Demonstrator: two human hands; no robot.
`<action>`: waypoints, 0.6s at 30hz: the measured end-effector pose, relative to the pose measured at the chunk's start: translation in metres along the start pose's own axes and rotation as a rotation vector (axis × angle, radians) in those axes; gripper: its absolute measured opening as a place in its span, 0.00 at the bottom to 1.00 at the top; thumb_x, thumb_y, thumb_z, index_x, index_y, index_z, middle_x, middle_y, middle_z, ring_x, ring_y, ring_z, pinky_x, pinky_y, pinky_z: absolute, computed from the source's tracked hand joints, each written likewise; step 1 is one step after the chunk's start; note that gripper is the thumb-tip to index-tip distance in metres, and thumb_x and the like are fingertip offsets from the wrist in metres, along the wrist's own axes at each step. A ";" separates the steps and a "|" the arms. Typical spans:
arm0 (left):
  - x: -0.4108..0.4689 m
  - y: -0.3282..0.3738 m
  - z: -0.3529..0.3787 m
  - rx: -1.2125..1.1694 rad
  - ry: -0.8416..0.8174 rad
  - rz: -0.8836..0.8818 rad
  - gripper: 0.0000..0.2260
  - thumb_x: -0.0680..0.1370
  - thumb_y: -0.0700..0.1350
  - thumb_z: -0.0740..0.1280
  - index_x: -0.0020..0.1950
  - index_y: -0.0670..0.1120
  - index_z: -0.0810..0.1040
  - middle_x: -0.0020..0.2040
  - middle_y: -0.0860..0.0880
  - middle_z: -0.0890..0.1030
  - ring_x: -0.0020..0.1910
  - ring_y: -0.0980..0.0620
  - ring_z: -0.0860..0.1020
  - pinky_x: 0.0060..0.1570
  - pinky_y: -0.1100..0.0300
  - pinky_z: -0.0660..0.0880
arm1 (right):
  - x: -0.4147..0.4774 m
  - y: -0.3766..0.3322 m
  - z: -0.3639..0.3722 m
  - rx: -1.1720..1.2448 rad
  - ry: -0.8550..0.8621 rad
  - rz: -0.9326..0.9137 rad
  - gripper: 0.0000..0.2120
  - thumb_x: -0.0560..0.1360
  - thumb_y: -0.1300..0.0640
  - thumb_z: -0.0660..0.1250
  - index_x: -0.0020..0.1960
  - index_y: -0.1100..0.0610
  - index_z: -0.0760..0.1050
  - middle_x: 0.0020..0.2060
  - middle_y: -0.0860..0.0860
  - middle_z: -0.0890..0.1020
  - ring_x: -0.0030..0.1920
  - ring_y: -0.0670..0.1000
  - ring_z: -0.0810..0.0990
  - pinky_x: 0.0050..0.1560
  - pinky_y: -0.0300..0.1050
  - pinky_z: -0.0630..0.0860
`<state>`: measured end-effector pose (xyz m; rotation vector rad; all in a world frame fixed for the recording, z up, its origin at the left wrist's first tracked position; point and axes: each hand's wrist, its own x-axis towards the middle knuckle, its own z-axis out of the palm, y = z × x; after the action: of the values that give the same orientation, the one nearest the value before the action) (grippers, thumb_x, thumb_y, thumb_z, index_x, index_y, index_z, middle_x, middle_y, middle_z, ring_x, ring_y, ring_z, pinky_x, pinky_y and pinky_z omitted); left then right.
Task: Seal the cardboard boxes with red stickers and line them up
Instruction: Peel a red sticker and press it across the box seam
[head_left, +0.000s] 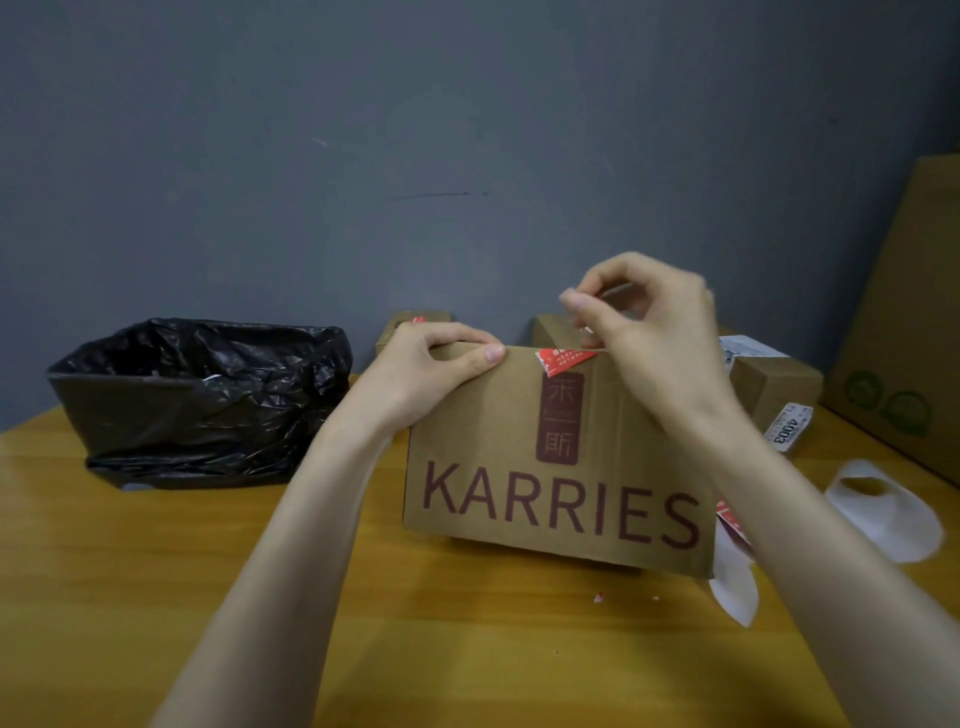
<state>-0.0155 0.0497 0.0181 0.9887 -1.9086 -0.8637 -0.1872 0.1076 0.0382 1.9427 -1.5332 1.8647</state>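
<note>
— Forearms fill the foreground, crossing the desk's (208, 597) near edge. Whose?
— Mine, both bare. They reach to a cardboard box (556, 467) about mid-desk, a little right of centre, its front printed KARRIES and facing me.
— What is the left hand doing?
— My left hand (441, 364) grips the box's top left corner, fingers curled over the upper edge, thumb flat on the front.
— And the right?
— My right hand (649, 332) is at the same top edge, thumb and forefinger pinching the red sticker (563, 361). The sticker's lower part lies on the front face, just above the dark red logo.
— Does the box sit flat on the wood?
— I cannot tell; a shadow lies under its lower edge.
— What lines the far edge?
— At the far left corner, a bin (202, 395) lined with a black bag. A small box (415, 319) with red on its top shows just behind my left hand, a second small box (545, 325) behind the right. Further right stand a labelled parcel (774, 384) and, at the right edge, a tall carton (909, 312).
— Anything loose?
— White backing sheets (883, 514) right of the box, a spare sticker (730, 519) just beside its corner, and a red scrap (598, 597) near its front.
</note>
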 end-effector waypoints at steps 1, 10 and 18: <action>-0.001 0.001 0.000 0.005 0.000 -0.006 0.10 0.74 0.54 0.68 0.52 0.53 0.82 0.47 0.62 0.77 0.45 0.70 0.74 0.43 0.70 0.71 | 0.002 0.000 -0.003 -0.008 0.009 0.026 0.08 0.70 0.58 0.73 0.34 0.53 0.76 0.33 0.47 0.79 0.36 0.51 0.80 0.44 0.50 0.78; -0.004 0.026 0.008 0.107 0.125 0.227 0.12 0.71 0.48 0.73 0.54 0.57 0.81 0.55 0.57 0.80 0.51 0.59 0.80 0.58 0.54 0.75 | 0.007 -0.006 -0.006 -0.064 -0.185 0.170 0.11 0.67 0.47 0.74 0.32 0.52 0.78 0.27 0.45 0.78 0.31 0.43 0.74 0.36 0.38 0.69; -0.002 0.023 0.019 0.125 0.162 0.234 0.07 0.73 0.46 0.72 0.36 0.56 0.81 0.39 0.55 0.84 0.45 0.53 0.82 0.54 0.48 0.76 | -0.002 0.001 -0.004 0.141 -0.361 0.361 0.09 0.69 0.54 0.72 0.33 0.57 0.78 0.25 0.47 0.79 0.28 0.42 0.78 0.29 0.32 0.75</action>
<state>-0.0385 0.0662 0.0280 0.8585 -1.9098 -0.5201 -0.1902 0.1108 0.0370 2.2969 -2.0226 1.8619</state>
